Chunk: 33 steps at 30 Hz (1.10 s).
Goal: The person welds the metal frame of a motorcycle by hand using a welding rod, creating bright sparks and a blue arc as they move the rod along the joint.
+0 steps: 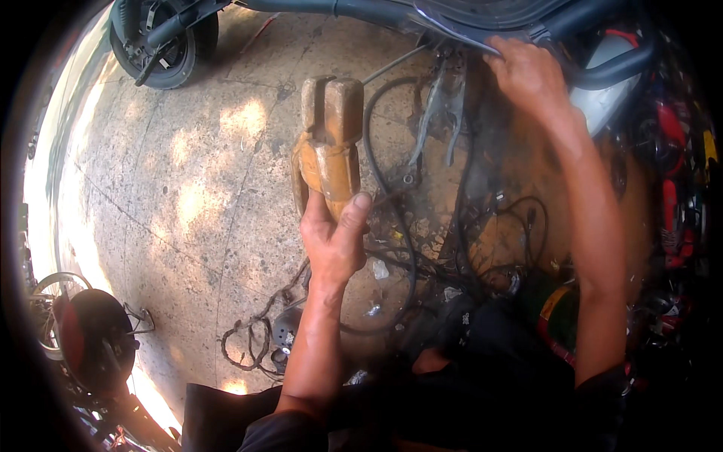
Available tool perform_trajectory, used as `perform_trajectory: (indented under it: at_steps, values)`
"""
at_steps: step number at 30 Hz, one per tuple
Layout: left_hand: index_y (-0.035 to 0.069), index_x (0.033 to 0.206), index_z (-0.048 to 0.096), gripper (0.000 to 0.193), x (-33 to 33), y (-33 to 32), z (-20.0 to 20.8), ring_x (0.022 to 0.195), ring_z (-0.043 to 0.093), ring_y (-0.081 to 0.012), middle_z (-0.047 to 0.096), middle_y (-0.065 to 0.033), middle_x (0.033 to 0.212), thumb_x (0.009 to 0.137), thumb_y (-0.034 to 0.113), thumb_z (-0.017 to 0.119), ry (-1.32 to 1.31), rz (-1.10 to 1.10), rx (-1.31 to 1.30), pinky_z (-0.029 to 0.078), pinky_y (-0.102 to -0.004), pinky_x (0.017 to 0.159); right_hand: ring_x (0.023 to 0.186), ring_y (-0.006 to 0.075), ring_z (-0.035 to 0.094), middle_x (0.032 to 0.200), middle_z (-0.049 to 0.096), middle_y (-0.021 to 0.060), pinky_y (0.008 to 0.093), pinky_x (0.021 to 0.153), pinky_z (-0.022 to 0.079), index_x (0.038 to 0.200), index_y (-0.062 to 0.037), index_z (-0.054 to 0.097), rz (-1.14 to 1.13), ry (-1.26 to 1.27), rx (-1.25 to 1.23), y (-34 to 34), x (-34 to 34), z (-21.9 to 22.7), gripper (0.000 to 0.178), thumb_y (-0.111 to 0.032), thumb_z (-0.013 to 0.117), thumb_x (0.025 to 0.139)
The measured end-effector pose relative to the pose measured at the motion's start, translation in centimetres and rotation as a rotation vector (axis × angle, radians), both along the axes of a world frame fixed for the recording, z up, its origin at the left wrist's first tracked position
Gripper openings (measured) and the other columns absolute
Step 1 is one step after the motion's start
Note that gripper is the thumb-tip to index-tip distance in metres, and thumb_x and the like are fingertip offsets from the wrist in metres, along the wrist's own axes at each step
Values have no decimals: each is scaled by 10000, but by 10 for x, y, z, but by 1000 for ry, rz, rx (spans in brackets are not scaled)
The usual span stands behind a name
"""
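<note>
My left hand (335,241) is wrapped round a worn, yellow-brown welding electrode holder (331,162), thumb along its side. A thin grey welding rod (395,63) runs from the holder's head up to the right, its far end close to the dark blue vehicle frame (376,13). Farther right, my right hand (527,75) reaches up to the frame, fingers closed on a thin, shiny, pale strip (463,36). What the strip's far end touches is hard to make out. Below the frame hangs a grey metal clamp (439,113) with two long handles.
Black cables (384,162) loop over the stained concrete floor (181,181). A wheel (177,53) stands at the upper left. A dark round object (96,339) is at the lower left. Red and black items (670,188) crowd the right edge. Faint haze hangs near the right arm.
</note>
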<state>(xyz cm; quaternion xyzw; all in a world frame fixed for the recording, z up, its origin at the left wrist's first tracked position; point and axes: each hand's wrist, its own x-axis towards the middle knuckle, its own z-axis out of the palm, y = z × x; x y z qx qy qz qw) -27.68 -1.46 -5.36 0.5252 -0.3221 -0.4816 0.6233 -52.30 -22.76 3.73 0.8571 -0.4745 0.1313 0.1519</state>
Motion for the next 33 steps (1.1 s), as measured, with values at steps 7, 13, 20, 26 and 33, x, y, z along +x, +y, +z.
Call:
perform_trajectory:
  at_steps: [7,13,20,26,33]
  values:
    - [-7,1149,561,341,0,0,0,554,529,-97,569,-15,700,918,217,672,-19,-6,19,436,-249,495,830,387,651,865,680,175,481,754,517,1054,-61,670,-9,10,13,1,0,0,240,-189,618,858]
    - [-16,1168,562,410,-1,6,3,658,604,-148,627,-54,787,898,260,700,-79,-25,96,496,-281,594,824,385,652,863,679,174,483,752,517,1041,-59,667,3,-13,3,1,0,-2,227,-182,612,858]
    - [-56,1254,529,473,-10,16,-4,840,667,-183,689,-113,950,869,145,716,-312,49,-194,528,-309,764,828,382,657,873,682,170,478,758,522,1067,-65,670,-30,9,40,1,3,1,250,-183,610,855]
    - [-49,1253,527,441,-7,20,-9,770,644,-140,663,-81,910,896,151,691,-6,46,-76,524,-273,696,830,383,656,876,683,172,482,756,522,1061,-68,673,-10,-11,16,-1,-1,-2,245,-186,612,855]
    - [-35,1249,529,424,-1,16,-12,733,634,-128,659,-82,895,906,163,682,-192,-1,-8,522,-262,669,828,385,655,871,682,178,485,755,521,1042,-62,670,-19,-11,31,3,2,1,229,-185,610,857]
